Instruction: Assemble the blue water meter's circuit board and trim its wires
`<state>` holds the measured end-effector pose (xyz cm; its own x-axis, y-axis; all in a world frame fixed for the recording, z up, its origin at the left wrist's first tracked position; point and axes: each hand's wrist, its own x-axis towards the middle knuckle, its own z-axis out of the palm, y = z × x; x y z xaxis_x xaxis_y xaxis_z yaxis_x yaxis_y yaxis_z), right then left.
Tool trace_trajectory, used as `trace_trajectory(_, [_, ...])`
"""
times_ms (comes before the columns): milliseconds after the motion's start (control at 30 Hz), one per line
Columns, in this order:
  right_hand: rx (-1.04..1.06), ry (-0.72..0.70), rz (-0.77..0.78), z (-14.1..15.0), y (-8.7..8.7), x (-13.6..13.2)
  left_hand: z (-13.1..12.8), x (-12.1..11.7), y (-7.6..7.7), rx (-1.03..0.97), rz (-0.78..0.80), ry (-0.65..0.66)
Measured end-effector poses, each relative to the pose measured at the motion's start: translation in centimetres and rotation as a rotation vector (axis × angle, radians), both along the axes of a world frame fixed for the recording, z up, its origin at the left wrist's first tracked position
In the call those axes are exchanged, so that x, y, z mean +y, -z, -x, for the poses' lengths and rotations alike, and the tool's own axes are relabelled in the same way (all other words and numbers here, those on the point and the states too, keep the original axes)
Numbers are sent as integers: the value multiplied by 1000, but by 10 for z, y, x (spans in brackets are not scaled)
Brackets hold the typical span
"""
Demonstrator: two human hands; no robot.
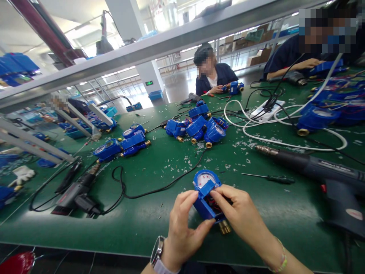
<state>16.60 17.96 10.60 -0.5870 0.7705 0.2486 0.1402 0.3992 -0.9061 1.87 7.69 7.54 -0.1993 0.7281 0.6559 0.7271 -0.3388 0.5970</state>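
A blue water meter (205,192) with a round white dial and a brass fitting rests on the green table (171,163) near its front edge. My left hand (182,228), with a watch on the wrist, grips the meter's left side, fingers and thumb closed round it. My right hand (242,217), with a bracelet on the wrist, pinches the meter's blue housing from the right, fingertips at the open part where red wires show.
A black heat gun (319,171) and a thin screwdriver (270,177) lie to the right. Another heat gun (76,190) with a black cable lies left. Clusters of blue meters (199,127) sit mid-table, near a white power strip (266,110). Other people work at the far side.
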Motion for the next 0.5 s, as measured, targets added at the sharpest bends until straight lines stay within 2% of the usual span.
trace_trajectory(100, [14, -36, 13, 0, 3, 2, 1, -1, 2, -55, 38, 4])
trace_trajectory(233, [-5, -128, 53, -2, 1, 10, 6, -2, 5, -320, 158, 12])
trace_trajectory(400, [-9, -287, 135, -5, -2, 25, 16, 1, -5, -707, 280, 69])
trace_trajectory(500, [1, -358, 212, -8, -2, 32, 21, 4, -12, -857, 341, 117])
